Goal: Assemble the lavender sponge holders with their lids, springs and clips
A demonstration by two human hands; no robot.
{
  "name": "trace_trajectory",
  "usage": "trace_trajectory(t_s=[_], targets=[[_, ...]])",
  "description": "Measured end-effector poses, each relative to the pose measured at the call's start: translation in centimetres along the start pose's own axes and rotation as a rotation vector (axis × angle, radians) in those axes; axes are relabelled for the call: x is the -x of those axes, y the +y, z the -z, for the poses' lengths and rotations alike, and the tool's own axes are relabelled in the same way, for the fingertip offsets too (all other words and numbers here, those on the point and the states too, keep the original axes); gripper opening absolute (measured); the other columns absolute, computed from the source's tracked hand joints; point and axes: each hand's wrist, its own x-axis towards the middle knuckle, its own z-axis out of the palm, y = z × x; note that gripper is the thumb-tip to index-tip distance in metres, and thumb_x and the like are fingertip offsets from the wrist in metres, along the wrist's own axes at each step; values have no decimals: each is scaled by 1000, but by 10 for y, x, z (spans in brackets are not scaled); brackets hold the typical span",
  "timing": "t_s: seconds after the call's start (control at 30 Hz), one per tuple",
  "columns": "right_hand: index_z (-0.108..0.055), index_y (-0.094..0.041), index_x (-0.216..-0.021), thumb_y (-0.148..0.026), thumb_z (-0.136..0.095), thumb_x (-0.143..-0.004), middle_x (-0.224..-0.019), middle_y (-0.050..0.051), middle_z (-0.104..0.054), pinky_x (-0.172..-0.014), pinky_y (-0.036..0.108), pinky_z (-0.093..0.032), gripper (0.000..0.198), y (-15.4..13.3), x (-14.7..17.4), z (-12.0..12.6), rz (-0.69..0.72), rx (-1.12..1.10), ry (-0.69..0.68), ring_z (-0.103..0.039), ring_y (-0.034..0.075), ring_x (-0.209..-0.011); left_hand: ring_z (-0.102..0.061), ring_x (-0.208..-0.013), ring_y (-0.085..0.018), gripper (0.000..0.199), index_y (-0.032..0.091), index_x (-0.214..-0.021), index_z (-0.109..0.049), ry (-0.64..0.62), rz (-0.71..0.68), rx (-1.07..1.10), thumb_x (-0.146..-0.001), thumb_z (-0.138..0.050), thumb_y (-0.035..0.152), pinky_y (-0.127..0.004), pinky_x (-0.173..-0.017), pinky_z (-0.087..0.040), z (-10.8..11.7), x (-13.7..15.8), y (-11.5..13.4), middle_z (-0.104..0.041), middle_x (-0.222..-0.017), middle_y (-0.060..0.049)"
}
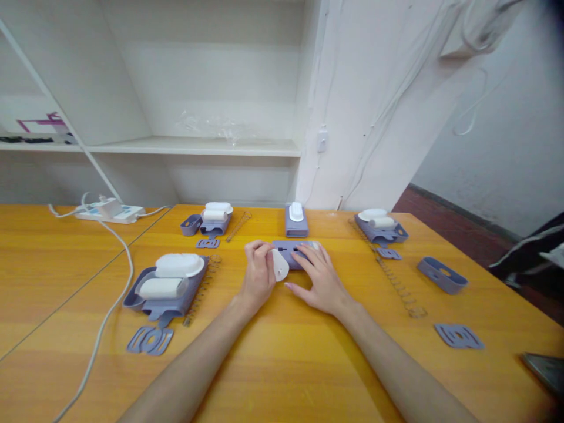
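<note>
In the middle of the table lies a purple plastic case (284,249) on its side, with dark slots in its face. My left hand (259,267) is closed in a pinch at the case's left end, on a white rounded flat piece (281,267) that sticks out toward me. My right hand (321,276) lies over the case's right part, its fingers spread and touching the face, thumb apart near the table. A bit of white shows behind the right fingers.
Purple case sets with white parts stand at left (176,288), back left (215,220) and back right (381,226). An upright case (296,220) stands behind my hands. Springs (399,282), a purple tray (442,275), a flat plate (458,336) and a power strip (110,211) also lie about.
</note>
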Motion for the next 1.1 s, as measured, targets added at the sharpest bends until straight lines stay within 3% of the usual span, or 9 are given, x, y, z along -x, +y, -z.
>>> trace_trajectory(t_s=[0.23,0.4,0.57,0.77,0.93,1.1], targets=[[-49,-16,-122,-48,-63,-74,-118,13,-58,-107,53,-24,60,-15,-3,2,119,-115,51,-50,28,-113,-47,-96,-17,14,19,-102,-42,40,147,134,-91,-36,14,-36,-86,-43,-2,-6,6,-47,-99,-9],[-54,-18,-109,-30,-56,-82,-107,9,-63,-103,46,-31,29,-19,-4,1,82,-166,112,-55,22,-105,-45,-104,-18,16,19,-104,-42,-31,70,184,-91,-36,14,-38,-90,-42,-2,-3,10,-51,-100,-8],[-51,-17,-117,-39,-64,-75,-115,11,-59,-103,50,-29,49,-24,-6,3,67,-199,84,-51,27,-109,-45,-106,-18,21,20,-109,-41,1,26,226,-90,-35,12,-39,-91,-41,0,0,11,-53,-103,-8],[-55,-19,-105,-22,-57,-81,-103,8,-64,-96,46,-39,25,-21,-3,-3,59,-217,163,-56,22,-101,-48,-103,-18,20,20,-110,-41,-38,50,255,-90,-35,18,-39,-88,-44,1,1,10,-48,-106,-10],[-54,-21,-111,-13,-54,-82,-111,8,-63,-94,43,-43,30,-13,-1,-4,84,-187,326,-56,20,-105,-47,-100,-19,23,18,-111,-41,-110,90,245,-88,-41,20,-37,-87,-43,2,-1,10,-47,-105,-10],[-57,-24,-110,-8,-51,-83,-120,7,-60,-97,44,-42,32,-5,1,-3,91,-100,370,-53,20,-113,-47,-100,-20,29,17,-111,-41,-171,102,236,-83,-49,22,-37,-87,-42,1,-5,11,-46,-105,-10]])
